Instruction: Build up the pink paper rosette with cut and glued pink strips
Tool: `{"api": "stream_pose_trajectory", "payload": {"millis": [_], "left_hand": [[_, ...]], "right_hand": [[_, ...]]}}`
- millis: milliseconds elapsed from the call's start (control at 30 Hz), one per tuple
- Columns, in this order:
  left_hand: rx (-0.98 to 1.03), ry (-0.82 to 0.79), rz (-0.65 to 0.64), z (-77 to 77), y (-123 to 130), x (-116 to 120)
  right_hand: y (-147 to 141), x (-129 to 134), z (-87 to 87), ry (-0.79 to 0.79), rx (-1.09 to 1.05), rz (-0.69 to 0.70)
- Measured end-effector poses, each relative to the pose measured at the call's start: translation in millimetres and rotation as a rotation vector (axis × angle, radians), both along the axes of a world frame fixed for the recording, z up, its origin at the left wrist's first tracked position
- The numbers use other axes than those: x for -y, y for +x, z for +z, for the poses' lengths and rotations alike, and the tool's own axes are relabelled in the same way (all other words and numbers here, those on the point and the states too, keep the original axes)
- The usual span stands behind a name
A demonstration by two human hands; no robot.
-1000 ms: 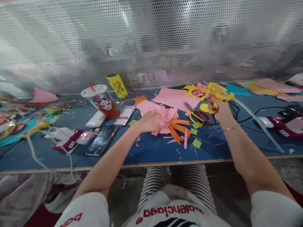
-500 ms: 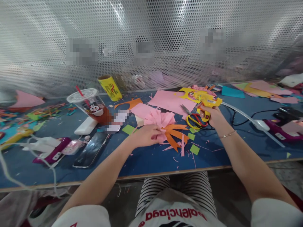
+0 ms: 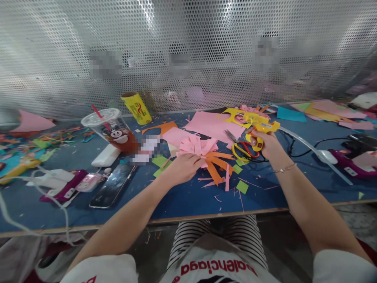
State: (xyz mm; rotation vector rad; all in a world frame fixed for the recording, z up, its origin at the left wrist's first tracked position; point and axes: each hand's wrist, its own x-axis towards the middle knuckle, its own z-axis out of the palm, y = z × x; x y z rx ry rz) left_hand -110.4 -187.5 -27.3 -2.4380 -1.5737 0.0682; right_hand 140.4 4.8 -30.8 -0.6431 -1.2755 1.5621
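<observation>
At 3 o'clock: right hand (image 3: 266,144) clasping yellow plastic glue gun (image 3: 262,122) | left hand (image 3: 186,169) half-curled on fringed pink paper (image 3: 194,145), grip unclear | low swing could snag yellow-red-handled scissors (image 3: 237,142)

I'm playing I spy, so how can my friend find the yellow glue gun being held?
Start at the blue table, then find the right hand. It grips the yellow glue gun, near the scissors. Unlike the yellow tool lying far left, this one is in a hand.
</observation>
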Motion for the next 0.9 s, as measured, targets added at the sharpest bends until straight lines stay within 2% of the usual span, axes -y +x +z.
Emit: {"api": "stream_pose_trajectory", "payload": {"millis": [167,267,333,400,467,567,633,700,767,833,900], "left_hand": [[-0.049,0.111,0.023,1.5,-8,-3],[0.046,0.198,0.065,11.3,-18,-6],[0.2,0.3,0.138,26.6,-24,-8],[0.393,0.377,0.221,48.3,-27,-8],[0.578,0.367,0.272,72.4,-30,-8],[0.818,0.362,0.252,102.8,-34,-7],[0.91,0.408,0.232,113.7,-37,-7],[0.887,0.488,0.216,114.1,-38,-5],[0.743,0.528,0.178,102.5,-35,-3],[0.53,0.48,0.087,80.4,-28,2],[0.257,0.339,-0.033,53.3,-20,8]], "right_hand": [[3,-3,1.1,-0.032,-0.039,-0.023],[5,-9,-1.3,-0.059,-0.074,-0.046],[7,-12,-3.0,-0.083,-0.094,-0.074],[8,-14,-3.8,-0.103,-0.115,-0.094],[9,-14,-3.5,-0.109,-0.135,-0.096],[9,-11,-2.2,-0.097,-0.151,-0.103],[9,-9,-1.6,-0.087,-0.158,-0.089],[9,-9,-1.7,-0.082,-0.164,-0.065],[8,-10,-2.2,-0.083,-0.165,-0.063],[8,-11,-2.5,-0.084,-0.153,-0.081],[8,-12,-2.5,-0.08,-0.133,-0.096]]}}
